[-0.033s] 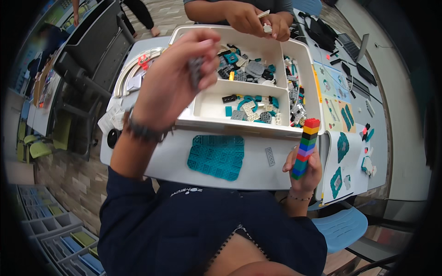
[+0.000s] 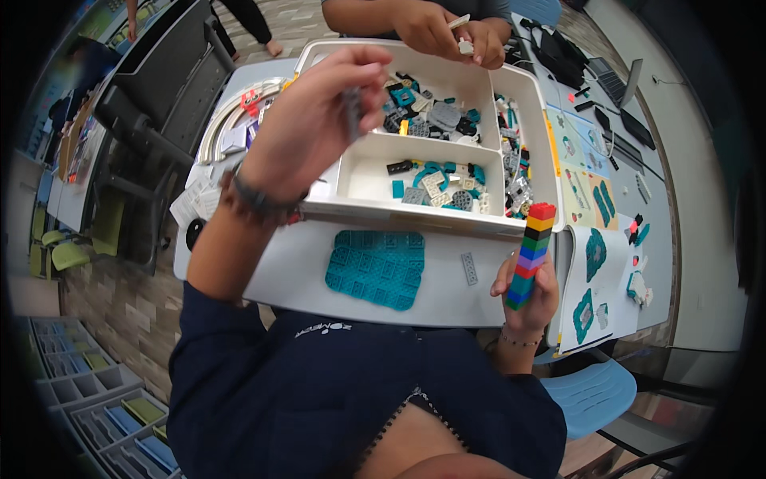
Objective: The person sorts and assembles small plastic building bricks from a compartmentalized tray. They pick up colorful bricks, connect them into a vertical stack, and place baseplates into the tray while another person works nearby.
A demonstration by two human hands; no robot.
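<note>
My left hand [image 2: 307, 120] is raised over the left part of a white sorting tray [image 2: 371, 148]. Its fingers are curled round a grey building-block piece [image 2: 351, 113], partly hidden and blurred. On the right, my right hand [image 2: 536, 307] grips a tall stack of multicoloured building bricks [image 2: 530, 259], upright and red at the top. Between my arms, a teal sheet of joined plates [image 2: 375, 269] lies on the table. A small grey plate [image 2: 468, 269] lies alone to its right.
Across the tray, another person's hands [image 2: 451, 36] hold small white parts. Loose bricks [image 2: 437, 185] fill the tray's compartments. An open instruction booklet [image 2: 574, 263] lies at right, cables and a laptop [image 2: 610, 80] beyond. White curved pieces [image 2: 219, 136] sit at left.
My left hand has shifted slightly to the right with the grey piece in it. My right hand still holds the brick stack in nearly the same place.
</note>
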